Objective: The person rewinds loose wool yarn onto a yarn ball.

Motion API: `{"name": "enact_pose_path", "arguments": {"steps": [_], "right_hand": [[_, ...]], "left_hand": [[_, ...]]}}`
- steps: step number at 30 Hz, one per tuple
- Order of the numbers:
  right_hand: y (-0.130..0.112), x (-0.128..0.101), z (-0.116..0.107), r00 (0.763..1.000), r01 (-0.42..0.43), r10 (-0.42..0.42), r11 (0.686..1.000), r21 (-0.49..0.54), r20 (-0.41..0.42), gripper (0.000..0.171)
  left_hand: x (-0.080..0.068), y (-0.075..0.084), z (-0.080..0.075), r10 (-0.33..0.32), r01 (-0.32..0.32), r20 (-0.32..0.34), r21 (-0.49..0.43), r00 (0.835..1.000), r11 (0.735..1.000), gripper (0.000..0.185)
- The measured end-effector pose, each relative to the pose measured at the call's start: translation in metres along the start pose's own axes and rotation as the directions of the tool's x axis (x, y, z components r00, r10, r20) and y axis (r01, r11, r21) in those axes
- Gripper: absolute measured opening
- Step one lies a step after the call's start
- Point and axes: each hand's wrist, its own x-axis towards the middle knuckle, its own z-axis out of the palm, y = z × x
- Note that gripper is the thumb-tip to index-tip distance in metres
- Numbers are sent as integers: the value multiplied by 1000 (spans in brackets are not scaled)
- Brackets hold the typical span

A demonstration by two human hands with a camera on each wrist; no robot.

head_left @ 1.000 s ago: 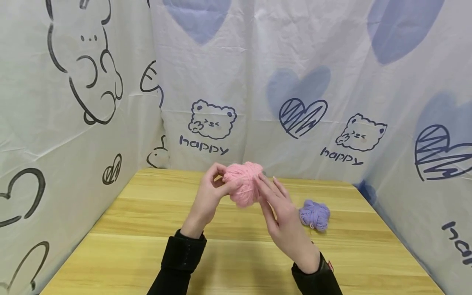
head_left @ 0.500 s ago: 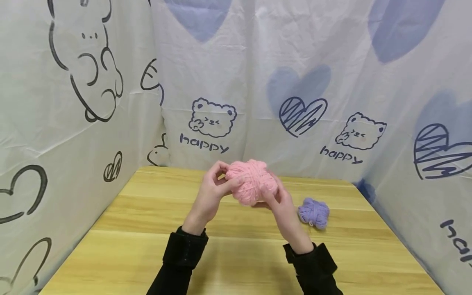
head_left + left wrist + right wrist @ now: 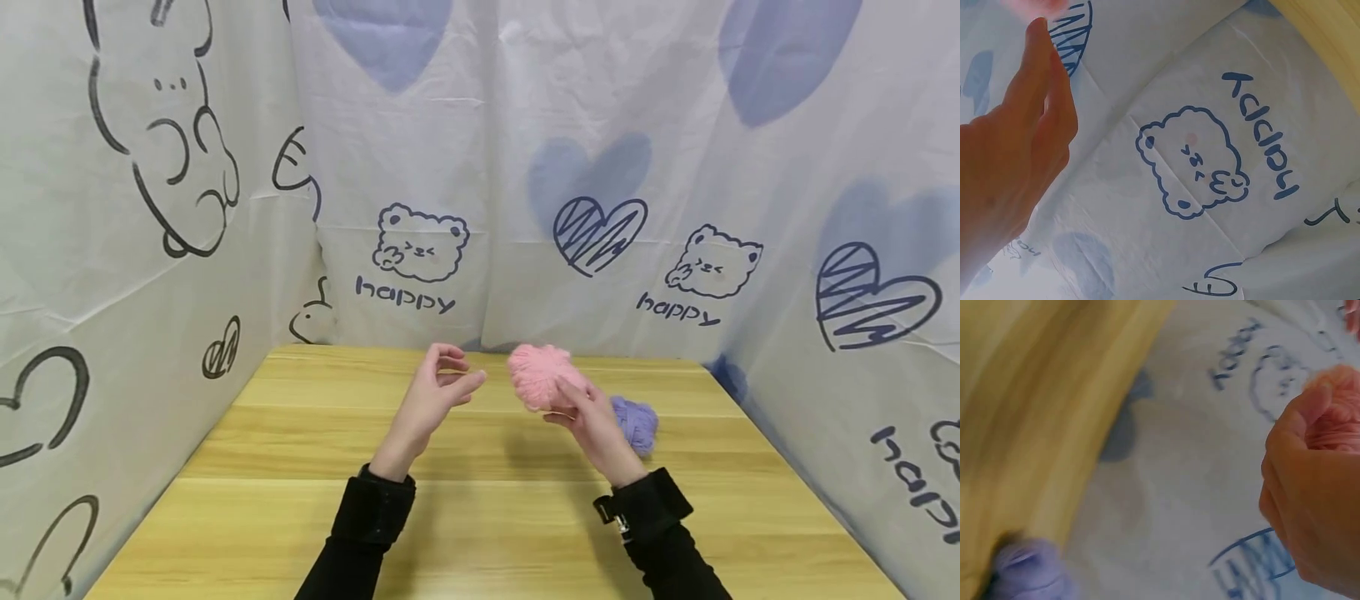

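A pink skein of yarn [image 3: 542, 377] is held above the table by my right hand [image 3: 596, 425], its thumb on the near side and the fingers behind. The right wrist view shows the same pink yarn [image 3: 1338, 419] pinched by the thumb. My left hand [image 3: 423, 404] is apart from the yarn, in the air to its left, with loosely bent fingers and nothing between them. In the left wrist view a blurred bit of the pink yarn [image 3: 1038, 7] shows beyond the left hand [image 3: 1022, 131].
A purple skein of yarn [image 3: 636, 425] lies on the wooden table [image 3: 480, 525], partly hidden behind the right hand. White curtains [image 3: 495, 167] printed with hearts and bears stand around the table's back and sides.
The left hand has let go of the pink yarn. The right hand has turned, taken hold of it and moved it to the right, away from the left hand.
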Motion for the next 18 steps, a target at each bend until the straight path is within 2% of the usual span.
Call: {"name": "enact_pose_path", "arguments": {"steps": [5,10,15,18], "right_hand": [[11,12,-36,981,-94,88,995,-24,-171,9],[17,16,-54,963,-175,140,974,-141,-231,13],[28,23,-66,941,-256,167,921,-294,-295,19],[37,27,-72,922,-319,191,869,-379,-337,29]], "left_hand": [[0,0,-4,5,-5,9,19,1000,1000,46],[-1,-1,-3,-5,5,1,18,1000,1000,44],[-1,1,-3,10,-10,-8,31,1000,999,42],[-2,3,-3,33,-32,-7,56,999,998,40]]}}
